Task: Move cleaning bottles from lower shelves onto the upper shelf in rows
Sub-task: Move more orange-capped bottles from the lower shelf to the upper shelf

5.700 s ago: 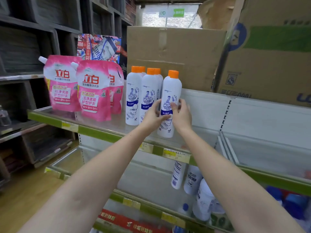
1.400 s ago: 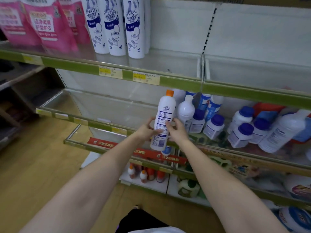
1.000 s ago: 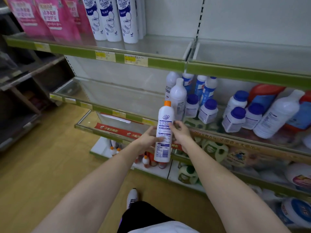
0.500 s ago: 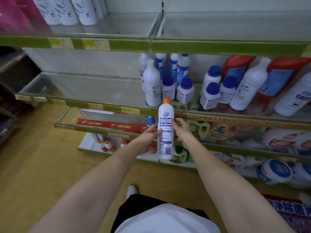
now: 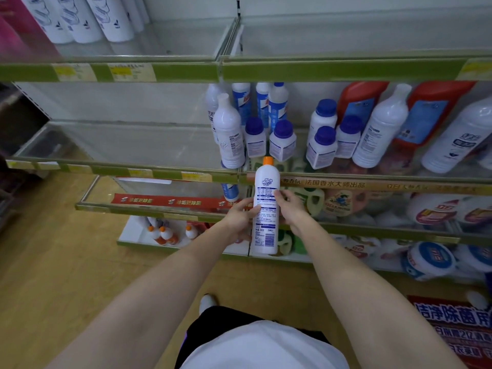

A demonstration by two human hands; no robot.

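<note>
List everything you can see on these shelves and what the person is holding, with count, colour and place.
Held bottle: one, white with orange cap, upright, in front of the lower shelves.
Row of bottles: at least three, white, upper shelf left.
Pink pouch: one visible, upper shelf far left.
Small jars: about six, white with blue caps, middle shelf.
Red jugs: two, middle shelf right.
Small bottles: about three, orange and white, bottom shelf.
Left hand: grips the held bottle.
Right hand: grips the held bottle.

Bare forearms, white top [image 5: 266,347], dark shorts [image 5: 213,323], one white shoe [image 5: 207,302].
</note>
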